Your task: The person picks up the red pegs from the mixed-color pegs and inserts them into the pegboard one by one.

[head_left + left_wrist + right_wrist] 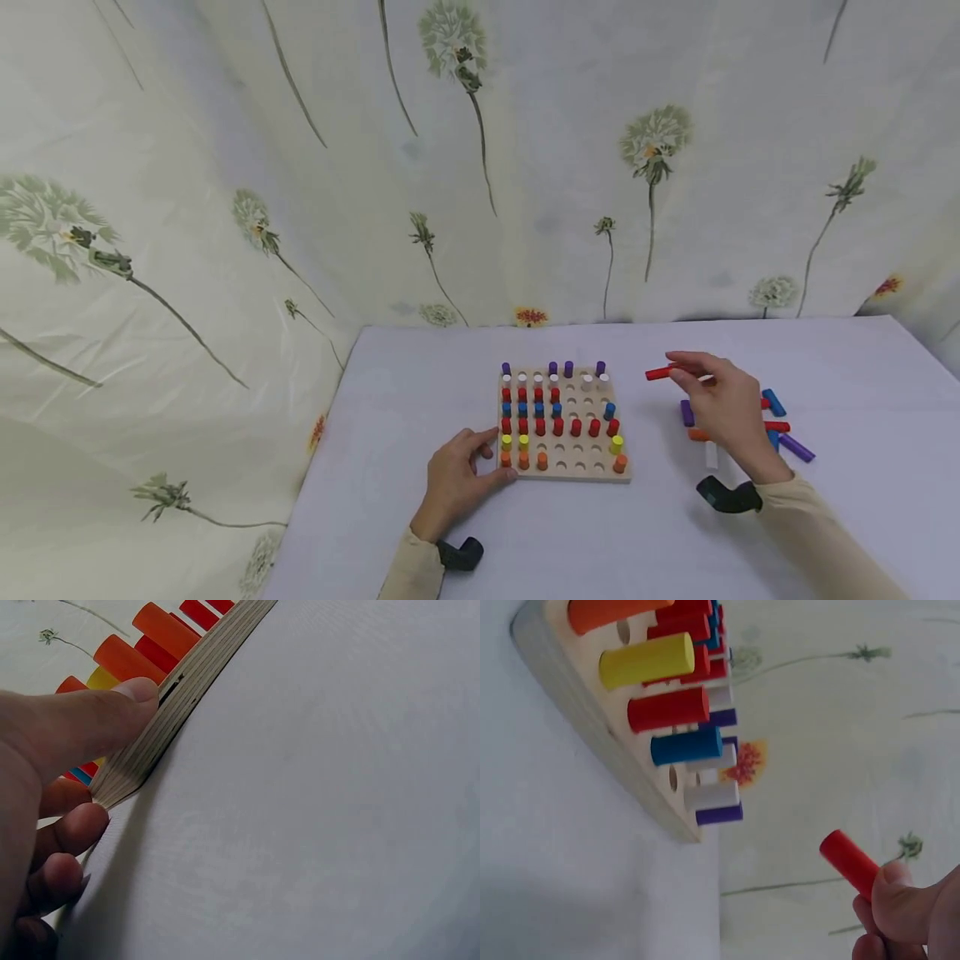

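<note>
A wooden pegboard [570, 474] lies on the table, holding rows of coloured pegs: purple at the back, then white, red, blue, red, yellow and orange at the front. Several holes are bare. My left hand [461, 475] grips its near left corner, thumb [97, 724] on the front edge and index finger at the left side. Right of the board, my right hand [723, 404] pinches a red peg [657, 373] by one end, above the table. In the right wrist view the red peg [849, 859] points toward the board, apart from it.
Loose pegs lie below and around the right hand, among them a white peg [711, 455], a purple peg [797, 447], a blue peg [774, 403] and an orange peg [698, 435]. Behind the white table [420, 358] hangs a dandelion-patterned curtain [525, 250].
</note>
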